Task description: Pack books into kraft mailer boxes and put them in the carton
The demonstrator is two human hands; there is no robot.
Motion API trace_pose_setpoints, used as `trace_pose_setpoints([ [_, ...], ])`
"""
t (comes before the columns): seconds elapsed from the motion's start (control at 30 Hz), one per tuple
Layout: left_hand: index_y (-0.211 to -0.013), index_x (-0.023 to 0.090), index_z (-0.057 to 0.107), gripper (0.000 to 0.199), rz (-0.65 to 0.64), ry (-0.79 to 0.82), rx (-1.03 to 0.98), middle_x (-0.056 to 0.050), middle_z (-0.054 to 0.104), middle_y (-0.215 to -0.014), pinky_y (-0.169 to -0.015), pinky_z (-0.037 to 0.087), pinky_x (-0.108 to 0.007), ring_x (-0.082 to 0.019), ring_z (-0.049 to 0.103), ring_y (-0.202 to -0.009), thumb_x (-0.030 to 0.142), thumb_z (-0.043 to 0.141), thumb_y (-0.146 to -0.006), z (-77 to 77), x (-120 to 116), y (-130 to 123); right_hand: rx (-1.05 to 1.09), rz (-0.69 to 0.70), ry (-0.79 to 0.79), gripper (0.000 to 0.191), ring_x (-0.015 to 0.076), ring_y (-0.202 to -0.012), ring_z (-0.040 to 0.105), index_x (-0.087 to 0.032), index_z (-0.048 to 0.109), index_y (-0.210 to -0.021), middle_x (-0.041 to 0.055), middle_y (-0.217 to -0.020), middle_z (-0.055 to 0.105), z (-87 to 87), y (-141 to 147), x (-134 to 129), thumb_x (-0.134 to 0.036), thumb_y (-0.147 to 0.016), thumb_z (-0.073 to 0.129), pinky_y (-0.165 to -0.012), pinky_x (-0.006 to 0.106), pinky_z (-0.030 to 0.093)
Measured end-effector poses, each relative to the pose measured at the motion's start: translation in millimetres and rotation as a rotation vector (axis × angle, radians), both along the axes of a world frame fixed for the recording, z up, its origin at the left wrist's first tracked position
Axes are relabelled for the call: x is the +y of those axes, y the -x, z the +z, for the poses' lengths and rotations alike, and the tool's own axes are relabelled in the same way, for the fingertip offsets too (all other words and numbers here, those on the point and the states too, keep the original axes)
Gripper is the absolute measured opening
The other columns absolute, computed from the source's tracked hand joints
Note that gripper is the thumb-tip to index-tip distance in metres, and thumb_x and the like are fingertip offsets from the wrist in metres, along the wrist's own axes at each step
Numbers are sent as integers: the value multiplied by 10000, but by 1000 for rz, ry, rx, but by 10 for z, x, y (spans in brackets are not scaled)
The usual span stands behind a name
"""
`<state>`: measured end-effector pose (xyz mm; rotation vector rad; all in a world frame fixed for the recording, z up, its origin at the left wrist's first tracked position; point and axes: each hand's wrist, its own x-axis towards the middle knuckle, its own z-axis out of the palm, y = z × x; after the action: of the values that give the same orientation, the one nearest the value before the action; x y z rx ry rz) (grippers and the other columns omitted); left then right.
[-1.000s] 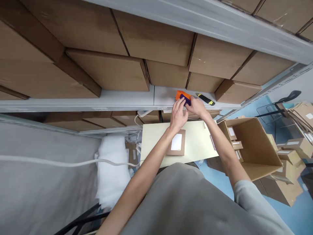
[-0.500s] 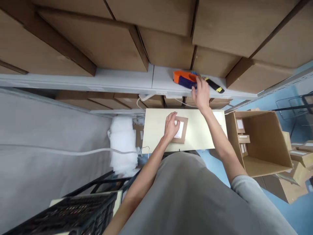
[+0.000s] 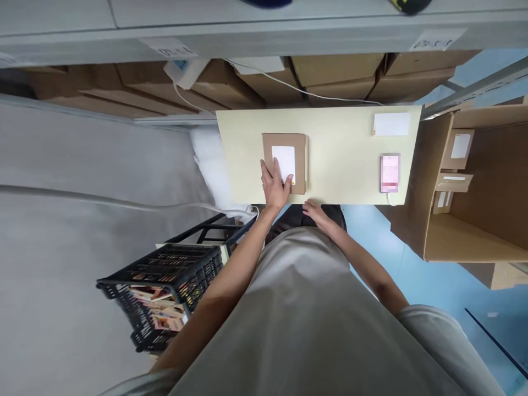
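A small brown cardboard box (image 3: 300,144) with a white label lies on the pale table (image 3: 342,154), left of its middle. My left hand (image 3: 275,184) rests on the lower part of the box and label, its fingers spread. At the table's near edge, close to my body, is my right hand (image 3: 314,211). Its fingers are partly bent, and nothing shows in them. A phone (image 3: 390,173) with a pink screen and a cable lies at the right end of the table, below a white label or card (image 3: 391,124).
Behind the table, boxes (image 3: 338,71) stand under a grey shelf (image 3: 297,39). An open carton (image 3: 466,236) with small boxes is at the right. White wrap (image 3: 212,165) hangs at the left, above a black crate (image 3: 165,275).
The view has tilted down towards the table. My right hand has come back from the orange and blue tool on the shelf to the table's near edge. My left hand remains at the box.
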<state>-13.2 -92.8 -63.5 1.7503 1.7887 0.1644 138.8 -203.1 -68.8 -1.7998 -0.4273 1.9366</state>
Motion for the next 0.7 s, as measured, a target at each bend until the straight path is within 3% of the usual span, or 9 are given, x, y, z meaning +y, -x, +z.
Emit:
trace_pose_setpoints([
  [0.07, -1830, 152, 284, 957, 46, 8, 36, -291, 55, -1918, -1411, 252, -632, -413, 68, -1813, 768, 434, -1112, -25, -80, -84, 13, 27, -34, 345, 265, -1424, 677, -231, 639, -1334, 119, -1418, 754, -19, 48, 89, -358, -1023, 559, -1269, 439, 527],
  [0.2, -1831, 112, 251, 960, 152, 5, 71, -324, 48, -1906, -1424, 227, -620, -412, 54, -1814, 746, 407, -1127, -87, -228, -234, -76, 123, -142, 779, 264, -1714, 412, -149, 381, -1702, 172, -1815, 452, -69, -19, 275, -260, -957, 581, -1439, 457, 303],
  [0.27, -1833, 117, 239, 959, 189, 5, 67, -323, 57, -1905, -1428, 221, -619, -404, 39, -1816, 741, 415, -1126, -116, -265, -283, -155, 162, -147, 942, 303, -1799, 223, -59, 235, -1771, 225, -1902, 257, -80, -83, 302, -295, -949, 630, -1475, 484, 193],
  [0.33, -1832, 120, 236, 959, 204, 12, 60, -326, 61, -1904, -1425, 220, -636, -409, 33, -1815, 736, 430, -1123, -136, -276, -316, -204, 174, -157, 1017, 317, -1823, 117, -30, 165, -1795, 230, -1926, 163, -79, -145, 310, -336, -957, 653, -1486, 493, 145],
  [0.57, -1823, 77, 235, 941, 216, 44, 96, -374, 118, -1872, -1411, 226, -659, -448, 118, -1802, 689, 435, -1136, -146, -271, -367, -233, 348, -238, 969, 356, -1774, 305, -83, 330, -1770, 203, -1884, 328, -63, -351, 533, -371, -924, 706, -1459, 500, 281],
  [0.7, -1809, 76, 262, 937, 218, 47, 93, -371, 157, -1861, -1415, 241, -644, -447, 146, -1797, 654, 515, -1116, -91, -261, -356, -193, 326, -236, 992, 339, -1766, 325, -127, 379, -1753, 169, -1856, 401, -20, -479, 556, -365, -861, 743, -1450, 481, 300],
])
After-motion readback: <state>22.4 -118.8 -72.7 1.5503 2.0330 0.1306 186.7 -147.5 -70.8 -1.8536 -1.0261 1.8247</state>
